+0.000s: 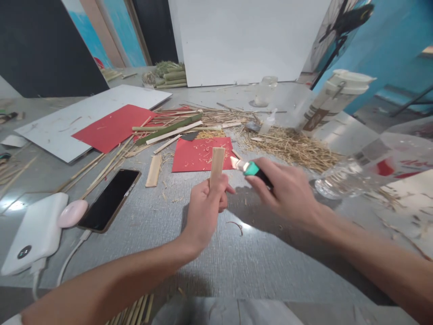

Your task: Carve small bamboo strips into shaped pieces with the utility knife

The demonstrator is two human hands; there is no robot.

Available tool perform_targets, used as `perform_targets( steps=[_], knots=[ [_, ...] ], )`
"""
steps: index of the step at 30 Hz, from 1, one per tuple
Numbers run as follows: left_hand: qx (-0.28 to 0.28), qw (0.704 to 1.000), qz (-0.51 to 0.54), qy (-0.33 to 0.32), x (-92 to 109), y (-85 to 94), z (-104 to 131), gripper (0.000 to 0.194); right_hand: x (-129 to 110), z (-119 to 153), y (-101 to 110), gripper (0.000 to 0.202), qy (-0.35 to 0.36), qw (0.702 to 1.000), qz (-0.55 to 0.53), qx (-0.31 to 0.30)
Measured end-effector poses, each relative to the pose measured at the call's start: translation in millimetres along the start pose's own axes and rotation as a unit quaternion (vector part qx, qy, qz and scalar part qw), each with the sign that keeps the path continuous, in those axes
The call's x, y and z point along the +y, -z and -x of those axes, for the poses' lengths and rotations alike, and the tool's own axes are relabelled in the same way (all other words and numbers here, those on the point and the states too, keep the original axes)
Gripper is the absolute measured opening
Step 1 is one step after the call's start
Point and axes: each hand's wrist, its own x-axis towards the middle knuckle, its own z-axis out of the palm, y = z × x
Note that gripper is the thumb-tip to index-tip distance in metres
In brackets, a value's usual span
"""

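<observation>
My left hand (209, 203) is closed around the lower end of a flat bamboo strip (217, 162), which stands upright with its top above my fist. To its right, my right hand (284, 185) grips a utility knife (252, 169) with a green and black handle. Its short blade points left toward the strip, with a small gap between them. Behind the strip lies a red sheet (189, 155) sprinkled with pale shavings. A second flat bamboo piece (154, 171) rests on the table left of that sheet.
A phone (111, 201) and a white power bank (37, 230) with cables lie at left. Bamboo sticks (176, 128), dry straw (297, 146) and another red sheet (115, 126) cover the back. Clear bottles (358, 167) and a lidded container (333, 99) stand at right.
</observation>
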Motion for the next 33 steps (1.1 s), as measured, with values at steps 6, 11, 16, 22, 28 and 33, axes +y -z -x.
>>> perform_targets(
  steps=[6,11,16,22,28,33],
  knots=[
    [-0.039,0.999,0.010,-0.011,-0.4,1.2,0.3,0.038,17.1,-5.4,1.4,0.037,-0.092,0.993,-0.065,0.036],
    [-0.077,0.997,0.013,-0.026,4.7,0.1,5.1,0.015,17.0,-4.9,0.4,0.033,-0.062,0.994,-0.086,0.005],
    [-0.129,0.991,-0.025,0.005,6.1,-1.7,5.0,0.014,17.0,-1.9,0.0,0.026,-0.016,0.995,-0.092,-0.036],
    [-0.122,0.992,0.010,0.019,2.2,-2.6,-3.6,0.017,17.7,-0.3,-1.0,0.027,-0.016,0.994,-0.099,-0.037],
    [-0.115,0.992,0.043,0.032,1.2,-0.2,-3.4,0.008,18.7,2.8,-1.5,0.029,0.042,0.994,-0.056,-0.087],
    [-0.103,0.990,0.065,0.069,1.4,-0.4,-3.1,0.048,15.5,3.1,-1.1,0.035,0.104,0.989,-0.014,-0.100]
  ],
)
